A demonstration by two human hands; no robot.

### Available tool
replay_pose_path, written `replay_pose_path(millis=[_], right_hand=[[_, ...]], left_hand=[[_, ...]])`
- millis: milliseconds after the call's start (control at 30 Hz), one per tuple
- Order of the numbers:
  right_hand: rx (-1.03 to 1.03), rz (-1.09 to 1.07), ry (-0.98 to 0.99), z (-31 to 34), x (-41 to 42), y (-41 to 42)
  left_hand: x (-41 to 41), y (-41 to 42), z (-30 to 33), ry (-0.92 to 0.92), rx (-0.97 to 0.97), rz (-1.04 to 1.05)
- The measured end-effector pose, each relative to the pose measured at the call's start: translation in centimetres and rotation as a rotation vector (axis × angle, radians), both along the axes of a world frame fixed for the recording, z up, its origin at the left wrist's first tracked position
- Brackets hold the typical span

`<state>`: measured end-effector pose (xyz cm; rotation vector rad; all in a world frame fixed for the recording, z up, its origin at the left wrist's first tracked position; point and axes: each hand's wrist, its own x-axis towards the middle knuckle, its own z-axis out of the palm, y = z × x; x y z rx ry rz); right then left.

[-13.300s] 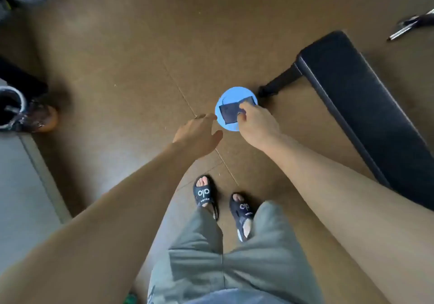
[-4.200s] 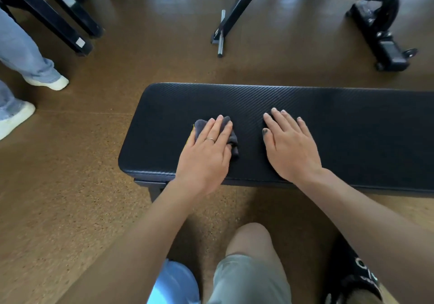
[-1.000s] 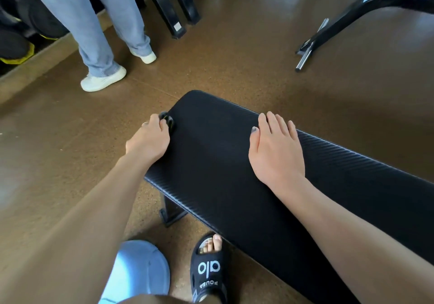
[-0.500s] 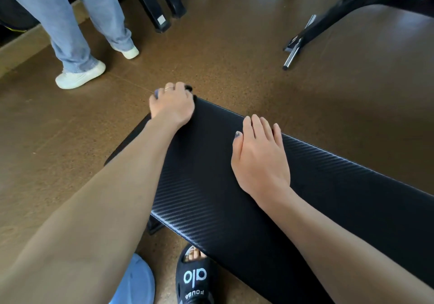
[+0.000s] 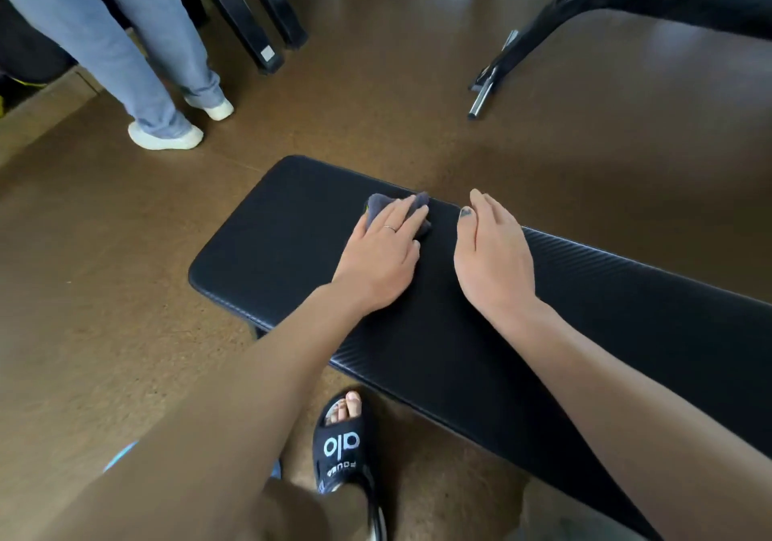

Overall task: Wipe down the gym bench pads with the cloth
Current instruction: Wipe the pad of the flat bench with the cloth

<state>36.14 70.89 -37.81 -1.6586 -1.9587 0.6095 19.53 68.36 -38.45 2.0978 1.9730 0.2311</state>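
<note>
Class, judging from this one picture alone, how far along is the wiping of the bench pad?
Done: cannot tell; the bench pad shows no wipe marks. In hand: the left hand presses the cloth near the pad's far edge; the right hand rests flat. Left: likely the stretch running right.

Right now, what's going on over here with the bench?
A person is wiping a black gym bench pad. The left hand presses a dark grey cloth flat against the pad near its far edge, fingers straight. The right hand rests flat on the pad beside it. Someone in jeans stands nearby.
</note>
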Motion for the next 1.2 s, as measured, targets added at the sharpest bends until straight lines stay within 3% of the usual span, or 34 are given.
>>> replay_pose_path(millis=[200,300,433,567,667,767,833,933,1100,1200], right_hand=[[0.001,-0.019,-0.288,-1.0,6.1,-0.7],[0.033,0.012,-0.359,-2.1,7.6,-1.5],[0.062,0.010,-0.367,-2.3,7.4,-1.3],[0.120,0.002,-0.382,-2.4,7.2,-1.6],[0.128,-0.001,-0.361,-2.5,7.2,-1.5],[0.132,-0.022,-0.330,-2.4,7.2,-1.3],[0.124,-0.020,-0.331,-2.4,7.2,-1.4],[0.123,-0.018,-0.333,-2.4,7.3,-1.4],[0.137,-0.020,-0.335,-2.6,7.2,-1.4],[0.141,-0.020,-0.349,-2.7,7.1,-1.4]], left_hand=[[4.6,-3.4,0.2,-0.060,0.039,-0.272],[2.5,0.1,0.5,-0.057,0.031,-0.208],[1.2,3.7,0.4,-0.004,0.044,-0.009],[4.4,0.7,-0.3,0.097,0.051,-0.129],[5.0,-0.2,0.0,-0.013,0.037,-0.281],[4.5,1.5,0.5,-0.126,0.002,-0.168],[4.6,2.4,0.5,0.013,0.049,-0.056],[5.7,2.7,1.1,0.176,0.128,-0.068],[5.5,2.9,0.6,-0.052,0.098,-0.145],[4.8,3.1,-0.4,-0.043,0.109,-0.190]])
